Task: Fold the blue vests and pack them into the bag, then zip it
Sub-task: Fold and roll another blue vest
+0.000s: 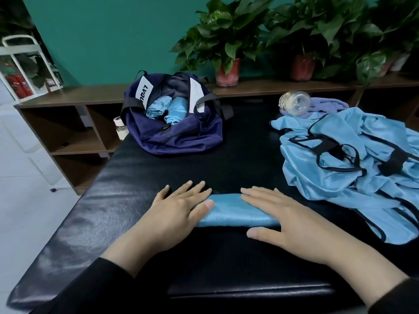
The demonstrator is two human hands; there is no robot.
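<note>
Both the left hand (pixel 179 207) and right hand (pixel 278 214) press flat, fingers straight, on the rolled vest (pixel 235 214), which may spring loose once lifted.

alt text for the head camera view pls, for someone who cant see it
A person's left hand and right hand press flat on a rolled blue vest on a black padded table. An open navy bag at the back holds two rolled vests; a pile of unfolded blue vests lies to the right.
</note>
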